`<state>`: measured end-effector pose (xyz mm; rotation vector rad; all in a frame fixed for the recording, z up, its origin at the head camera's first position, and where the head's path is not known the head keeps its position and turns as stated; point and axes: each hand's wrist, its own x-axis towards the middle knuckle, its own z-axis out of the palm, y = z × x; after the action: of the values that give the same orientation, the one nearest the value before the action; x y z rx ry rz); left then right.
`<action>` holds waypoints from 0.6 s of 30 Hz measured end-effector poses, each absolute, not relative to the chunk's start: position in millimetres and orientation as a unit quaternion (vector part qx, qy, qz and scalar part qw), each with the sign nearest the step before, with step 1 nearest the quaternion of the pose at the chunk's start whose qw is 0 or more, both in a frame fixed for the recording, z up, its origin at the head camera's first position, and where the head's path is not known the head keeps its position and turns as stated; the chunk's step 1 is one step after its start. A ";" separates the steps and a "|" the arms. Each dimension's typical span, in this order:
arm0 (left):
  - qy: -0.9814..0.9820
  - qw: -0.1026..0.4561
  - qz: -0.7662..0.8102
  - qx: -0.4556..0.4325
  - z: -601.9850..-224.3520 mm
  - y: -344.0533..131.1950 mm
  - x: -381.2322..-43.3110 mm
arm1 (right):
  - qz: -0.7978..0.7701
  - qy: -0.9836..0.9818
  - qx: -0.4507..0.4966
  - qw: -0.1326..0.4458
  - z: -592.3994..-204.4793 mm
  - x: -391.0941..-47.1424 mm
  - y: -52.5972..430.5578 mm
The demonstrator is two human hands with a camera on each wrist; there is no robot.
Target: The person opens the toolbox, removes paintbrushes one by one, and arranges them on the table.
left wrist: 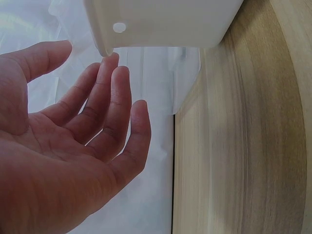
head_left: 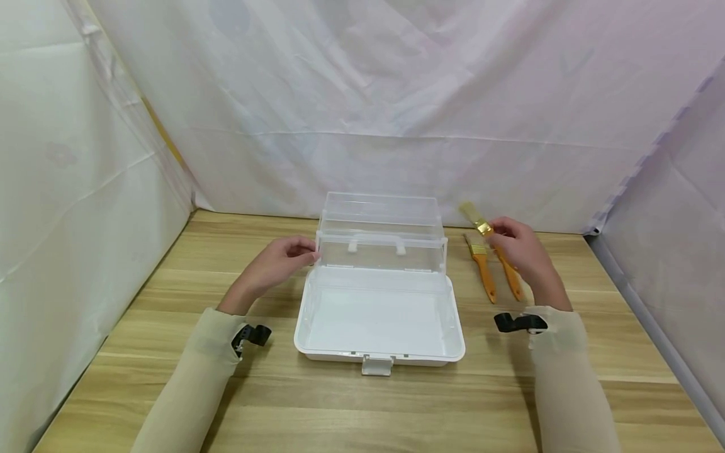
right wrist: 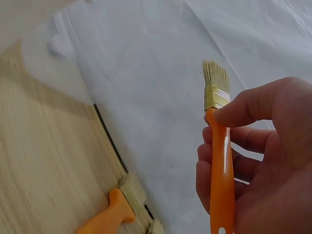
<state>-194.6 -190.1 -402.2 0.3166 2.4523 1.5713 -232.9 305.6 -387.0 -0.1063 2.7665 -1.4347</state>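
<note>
A white plastic case [head_left: 374, 314] with a raised clear lid [head_left: 382, 214] stands on the table. My left hand [head_left: 277, 261] is at the lid's left side, fingers loosely bent; in the left wrist view fingertips [left wrist: 112, 57] meet the case's edge, though contact is hard to judge. My right hand [head_left: 518, 248] pinches a paintbrush [right wrist: 222, 170] by its orange handle, bristles pointing up and away. Below it, a second paintbrush [head_left: 481, 267] lies on the table right of the case. Another orange handle [head_left: 512, 280] shows under my right hand, its head hidden there.
The wooden table [head_left: 317, 409] reaches back to a white cloth [head_left: 385, 94], with more cloth along both sides. A clear latch [head_left: 377, 365] sticks out from the case's front. Black wrist mounts [head_left: 520, 323] are worn on both sleeves.
</note>
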 end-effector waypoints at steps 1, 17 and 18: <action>0.832 0.106 0.534 0.108 -402.3 -190.2 -194.6 | -0.460 0.888 -0.028 0.014 -387.5 -232.7 308.4; 0.834 0.105 0.532 0.107 -403.1 -190.7 -194.8 | -0.459 0.888 0.022 0.017 -402.1 -234.2 361.3; 0.833 0.105 0.533 0.106 -403.0 -190.8 -194.8 | -0.459 0.888 0.026 0.020 -403.2 -234.7 365.6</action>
<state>-194.8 -190.8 -403.0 0.3135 2.4553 1.5697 -234.7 365.6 -403.2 0.0815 2.7539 -1.4238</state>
